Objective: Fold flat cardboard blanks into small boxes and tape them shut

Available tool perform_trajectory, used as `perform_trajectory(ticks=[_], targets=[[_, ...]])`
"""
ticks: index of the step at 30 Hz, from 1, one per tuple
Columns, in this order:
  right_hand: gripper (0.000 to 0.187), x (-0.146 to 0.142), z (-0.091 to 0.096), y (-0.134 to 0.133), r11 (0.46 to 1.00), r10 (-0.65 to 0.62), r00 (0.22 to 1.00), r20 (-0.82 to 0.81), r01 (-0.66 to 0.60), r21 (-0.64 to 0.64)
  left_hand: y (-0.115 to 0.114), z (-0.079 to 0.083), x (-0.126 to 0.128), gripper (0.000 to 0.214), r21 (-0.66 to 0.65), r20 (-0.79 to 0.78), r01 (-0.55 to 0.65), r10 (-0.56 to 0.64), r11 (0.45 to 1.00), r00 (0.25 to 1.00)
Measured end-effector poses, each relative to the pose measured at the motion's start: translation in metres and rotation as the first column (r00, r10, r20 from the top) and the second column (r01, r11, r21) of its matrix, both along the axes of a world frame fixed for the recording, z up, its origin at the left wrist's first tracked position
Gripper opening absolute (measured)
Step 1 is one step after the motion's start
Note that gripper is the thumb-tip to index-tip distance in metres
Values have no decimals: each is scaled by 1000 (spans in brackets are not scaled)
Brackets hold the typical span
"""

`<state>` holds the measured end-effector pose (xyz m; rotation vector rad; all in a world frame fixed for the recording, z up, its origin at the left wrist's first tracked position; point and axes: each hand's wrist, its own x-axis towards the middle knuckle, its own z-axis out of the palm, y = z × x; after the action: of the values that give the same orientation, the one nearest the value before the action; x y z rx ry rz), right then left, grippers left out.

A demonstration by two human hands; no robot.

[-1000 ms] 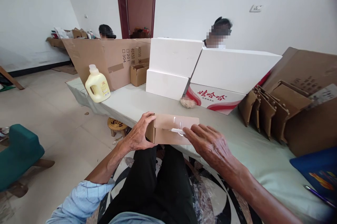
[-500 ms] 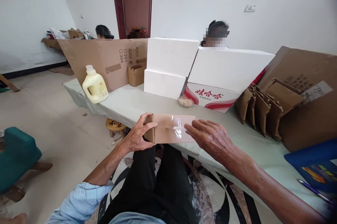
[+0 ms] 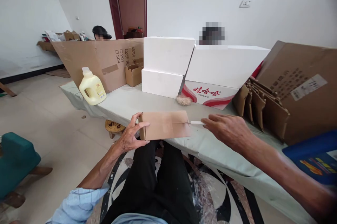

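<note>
A small brown cardboard box (image 3: 158, 125) lies lengthwise in front of me at the table's near edge, a seam running along its top face. My left hand (image 3: 133, 132) grips its left end, thumb on top and fingers around the far and near sides. Just off the box's right end, my right hand (image 3: 223, 127) is closed in a pinch on a narrow white stick-like piece (image 3: 196, 122). The tip of that piece points left and meets the end of the seam. I cannot make out its exact kind.
Across the table (image 3: 118, 106) stand white boxes (image 3: 168, 55), a red-and-white carton (image 3: 210, 94) and a yellow detergent jug (image 3: 92, 87). Folded cardboard pieces (image 3: 271, 111) and a blue container (image 3: 310, 160) are at right. Two people sit behind the boxes.
My right hand has moved right, off the box top, and the white piece now shows between its fingers and the box. The box and left hand sit slightly further left in view.
</note>
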<state>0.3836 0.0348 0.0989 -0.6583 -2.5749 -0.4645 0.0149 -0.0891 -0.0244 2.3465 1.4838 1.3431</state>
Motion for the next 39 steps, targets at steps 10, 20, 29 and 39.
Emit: perform_trajectory(ticks=[10,20,29,39], targets=[[43,91,-124,50,945,-322,865,-386,317,-79,8,-3,-3,89,-57,111,35,-29,998,993],[30,48,-156,34,971,-213,742,-635,87,-223,9,10,-12,122,-174,53,66,-57,983,997],[43,-36,-95,-30,976,84,886,-456,-165,-140,3,37,-15,69,-245,59,46,-33,969,998],[22,-29,-99,-30,986,86,896,-436,-139,-92,14,59,-10,45,-149,-112,68,-86,986,990]])
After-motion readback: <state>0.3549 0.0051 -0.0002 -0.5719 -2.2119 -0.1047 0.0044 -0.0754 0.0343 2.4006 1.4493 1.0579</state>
